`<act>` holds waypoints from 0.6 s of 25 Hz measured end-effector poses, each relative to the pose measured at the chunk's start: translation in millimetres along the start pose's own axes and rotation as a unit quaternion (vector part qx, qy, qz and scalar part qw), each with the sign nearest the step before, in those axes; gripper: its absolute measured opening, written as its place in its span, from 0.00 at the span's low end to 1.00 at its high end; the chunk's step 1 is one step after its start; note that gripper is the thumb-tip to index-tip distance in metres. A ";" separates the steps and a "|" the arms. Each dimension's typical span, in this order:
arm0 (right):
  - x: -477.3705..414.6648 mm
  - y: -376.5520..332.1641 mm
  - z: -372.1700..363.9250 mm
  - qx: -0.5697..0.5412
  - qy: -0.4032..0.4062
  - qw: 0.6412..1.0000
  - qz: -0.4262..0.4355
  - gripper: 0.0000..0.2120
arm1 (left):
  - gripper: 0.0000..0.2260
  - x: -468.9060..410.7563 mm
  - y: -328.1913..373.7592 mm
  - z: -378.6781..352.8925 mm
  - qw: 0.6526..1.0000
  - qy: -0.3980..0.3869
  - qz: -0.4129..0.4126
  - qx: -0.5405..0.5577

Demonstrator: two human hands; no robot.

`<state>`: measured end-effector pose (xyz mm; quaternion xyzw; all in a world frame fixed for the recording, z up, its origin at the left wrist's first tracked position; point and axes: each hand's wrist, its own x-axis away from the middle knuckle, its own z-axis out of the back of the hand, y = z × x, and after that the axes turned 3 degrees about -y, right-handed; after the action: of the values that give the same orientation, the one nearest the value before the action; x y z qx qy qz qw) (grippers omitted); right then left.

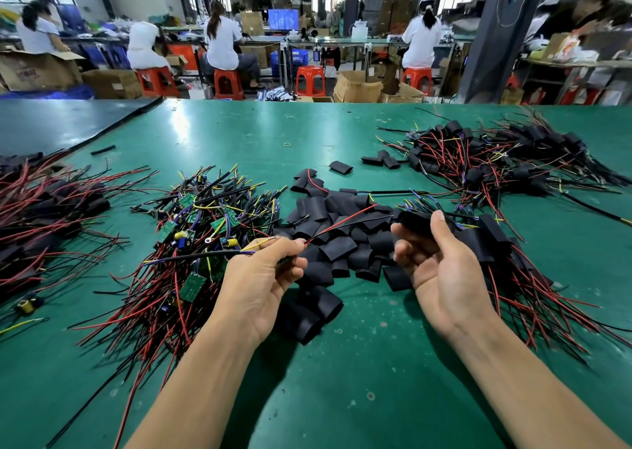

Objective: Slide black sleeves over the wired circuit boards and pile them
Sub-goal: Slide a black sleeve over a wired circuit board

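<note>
My left hand (265, 277) pinches a bundle of wires (345, 218), red, black, yellow and blue, over the green table (342, 380). My right hand (434, 264) grips a black sleeve (415, 223) with coloured wire ends sticking out past the thumb. Between the hands lies a heap of loose black sleeves (342, 240). A pile of bare green circuit boards with wires (201, 230) sits left of centre. Sleeved boards with red wires lie beside my right hand (502, 243).
A larger pile of sleeved boards (496, 161) lies at the far right, another (41, 216) at the left edge. A black mat (51, 124) covers the table's far left corner. Several people sit on red stools at benches beyond the table.
</note>
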<state>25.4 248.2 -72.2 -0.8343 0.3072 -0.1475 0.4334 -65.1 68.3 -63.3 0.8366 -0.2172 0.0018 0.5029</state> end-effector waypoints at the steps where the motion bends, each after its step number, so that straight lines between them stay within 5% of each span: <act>1: 0.5 0.3 -0.5 0.003 0.000 1.000 -0.004 0.16 | 0.12 0.0 -0.2 -0.1 1.000 -0.003 -0.003 -0.003; 7: 4.0 1.5 -5.9 0.028 0.000 1.000 -0.005 0.24 | 0.11 0.5 -0.5 -0.1 0.999 -0.017 -0.014 -0.024; 15: 3.4 4.7 -2.0 0.063 0.023 0.998 0.002 0.13 | 0.10 0.7 -0.3 0.5 0.997 -0.052 -0.016 -0.050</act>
<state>25.2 242.7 -74.9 -0.8014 0.3085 -0.1845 0.4781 -64.5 67.7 -63.6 0.8127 -0.2297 -0.0609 0.5320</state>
